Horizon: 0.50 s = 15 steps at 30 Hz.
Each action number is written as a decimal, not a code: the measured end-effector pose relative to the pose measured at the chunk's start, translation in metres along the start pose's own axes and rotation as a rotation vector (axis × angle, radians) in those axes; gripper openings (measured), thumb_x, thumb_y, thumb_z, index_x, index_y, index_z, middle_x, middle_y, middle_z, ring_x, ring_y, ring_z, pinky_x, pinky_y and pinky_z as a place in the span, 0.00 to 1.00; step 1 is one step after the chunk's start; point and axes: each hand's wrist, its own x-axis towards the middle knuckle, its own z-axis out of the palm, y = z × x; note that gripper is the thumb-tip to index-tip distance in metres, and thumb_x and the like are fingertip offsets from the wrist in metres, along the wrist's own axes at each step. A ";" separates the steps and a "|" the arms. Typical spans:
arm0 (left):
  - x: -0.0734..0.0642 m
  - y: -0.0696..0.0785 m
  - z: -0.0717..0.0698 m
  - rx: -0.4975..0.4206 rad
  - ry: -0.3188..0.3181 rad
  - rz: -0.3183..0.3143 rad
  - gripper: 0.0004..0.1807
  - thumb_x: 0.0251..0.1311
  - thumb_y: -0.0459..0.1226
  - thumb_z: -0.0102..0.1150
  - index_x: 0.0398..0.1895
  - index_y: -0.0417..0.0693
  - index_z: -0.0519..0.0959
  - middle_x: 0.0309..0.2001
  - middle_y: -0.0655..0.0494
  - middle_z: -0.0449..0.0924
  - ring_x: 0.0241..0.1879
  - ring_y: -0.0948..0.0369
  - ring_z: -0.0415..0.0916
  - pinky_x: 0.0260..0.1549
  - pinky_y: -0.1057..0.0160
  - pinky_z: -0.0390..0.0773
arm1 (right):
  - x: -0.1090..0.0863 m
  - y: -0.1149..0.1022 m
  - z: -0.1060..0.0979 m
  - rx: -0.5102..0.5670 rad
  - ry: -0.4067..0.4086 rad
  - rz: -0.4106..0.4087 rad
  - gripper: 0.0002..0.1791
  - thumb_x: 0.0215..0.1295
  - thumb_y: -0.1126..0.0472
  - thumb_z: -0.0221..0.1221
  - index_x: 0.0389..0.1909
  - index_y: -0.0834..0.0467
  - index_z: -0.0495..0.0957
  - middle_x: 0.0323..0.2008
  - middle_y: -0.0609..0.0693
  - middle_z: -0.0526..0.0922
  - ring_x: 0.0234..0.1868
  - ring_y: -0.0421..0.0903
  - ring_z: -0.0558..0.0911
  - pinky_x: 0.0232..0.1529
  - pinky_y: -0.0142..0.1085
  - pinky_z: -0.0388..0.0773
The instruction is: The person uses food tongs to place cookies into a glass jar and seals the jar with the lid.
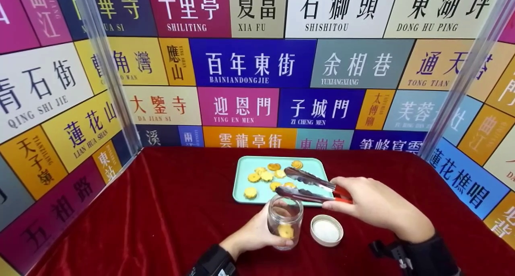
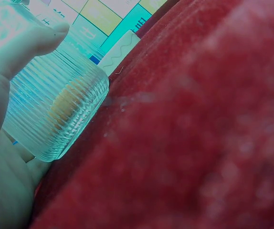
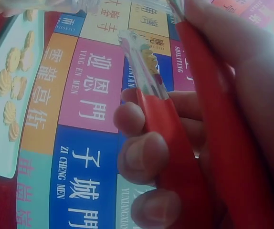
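Observation:
My left hand grips a clear ribbed glass jar, which stands without a lid on the red cloth. Through its wall a yellow cookie shows near the bottom in the left wrist view. My right hand holds metal tongs with red handles. The tongs' two arms are spread apart, one tip over the jar's mouth and the other above the tray. Nothing is seen between the tips. Several yellow cookies lie on the mint-green tray behind the jar.
A round, pale lid lies on the cloth to the right of the jar. Dark red cloth covers the table. Walls with colourful Chinese place-name signs stand behind and on both sides.

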 end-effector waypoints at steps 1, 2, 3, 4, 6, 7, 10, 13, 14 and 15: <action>0.000 0.000 0.000 -0.001 0.002 -0.001 0.51 0.48 0.33 0.84 0.74 0.52 0.63 0.62 0.52 0.82 0.63 0.57 0.80 0.68 0.59 0.74 | 0.000 0.001 0.000 0.001 0.002 0.002 0.36 0.65 0.21 0.56 0.49 0.48 0.81 0.27 0.36 0.75 0.30 0.37 0.74 0.33 0.37 0.70; 0.000 0.000 0.000 -0.001 0.005 -0.002 0.51 0.48 0.33 0.84 0.74 0.53 0.63 0.62 0.52 0.82 0.63 0.57 0.79 0.68 0.59 0.74 | 0.000 0.002 0.000 0.000 0.004 0.003 0.36 0.66 0.21 0.56 0.50 0.49 0.82 0.28 0.36 0.76 0.30 0.37 0.74 0.34 0.37 0.71; 0.000 0.000 0.000 -0.001 0.006 -0.004 0.51 0.48 0.33 0.84 0.75 0.55 0.63 0.63 0.52 0.81 0.63 0.57 0.79 0.68 0.59 0.74 | 0.000 0.003 -0.001 0.000 0.006 0.005 0.36 0.66 0.21 0.56 0.50 0.50 0.82 0.28 0.36 0.76 0.31 0.37 0.74 0.34 0.38 0.71; 0.000 0.000 0.000 -0.002 0.005 -0.006 0.52 0.48 0.33 0.84 0.75 0.56 0.63 0.63 0.52 0.81 0.63 0.57 0.79 0.68 0.59 0.73 | 0.001 0.004 -0.001 -0.002 0.009 0.008 0.36 0.67 0.21 0.56 0.51 0.50 0.82 0.29 0.36 0.77 0.31 0.37 0.75 0.34 0.38 0.72; 0.000 0.000 0.000 -0.003 0.003 -0.006 0.52 0.48 0.33 0.84 0.75 0.58 0.63 0.63 0.52 0.81 0.63 0.57 0.79 0.68 0.59 0.73 | 0.002 0.006 -0.001 -0.003 0.020 0.020 0.35 0.67 0.22 0.57 0.49 0.50 0.81 0.28 0.37 0.76 0.30 0.38 0.74 0.33 0.38 0.71; 0.000 0.000 0.000 -0.002 0.003 -0.007 0.52 0.48 0.33 0.84 0.76 0.59 0.63 0.63 0.52 0.81 0.63 0.57 0.79 0.68 0.59 0.73 | 0.002 0.007 0.000 -0.006 0.029 0.028 0.34 0.67 0.22 0.57 0.47 0.49 0.81 0.27 0.37 0.76 0.29 0.38 0.73 0.32 0.38 0.70; 0.000 0.000 0.001 -0.005 -0.001 -0.011 0.52 0.49 0.32 0.84 0.76 0.60 0.63 0.63 0.54 0.81 0.63 0.57 0.79 0.68 0.59 0.74 | 0.004 0.011 0.002 -0.020 0.078 0.050 0.32 0.67 0.23 0.57 0.44 0.48 0.79 0.25 0.39 0.73 0.26 0.39 0.71 0.29 0.37 0.68; 0.000 0.001 0.001 -0.004 0.001 -0.014 0.52 0.49 0.31 0.83 0.76 0.60 0.62 0.63 0.56 0.81 0.63 0.58 0.79 0.67 0.60 0.74 | 0.006 0.017 0.005 -0.039 0.134 0.076 0.31 0.68 0.24 0.57 0.44 0.49 0.78 0.26 0.40 0.73 0.25 0.39 0.70 0.27 0.38 0.66; 0.000 0.001 0.001 -0.004 0.000 -0.015 0.52 0.50 0.31 0.83 0.76 0.61 0.62 0.63 0.56 0.81 0.63 0.58 0.79 0.67 0.60 0.74 | 0.007 0.019 0.006 -0.042 0.151 0.085 0.31 0.69 0.24 0.57 0.44 0.50 0.78 0.26 0.40 0.73 0.25 0.40 0.70 0.28 0.38 0.66; 0.000 0.001 0.001 -0.005 0.000 -0.015 0.52 0.50 0.32 0.83 0.76 0.60 0.62 0.63 0.56 0.81 0.63 0.58 0.79 0.67 0.60 0.74 | 0.008 0.021 0.007 -0.045 0.166 0.096 0.32 0.70 0.25 0.57 0.45 0.51 0.77 0.26 0.40 0.73 0.25 0.40 0.70 0.28 0.38 0.66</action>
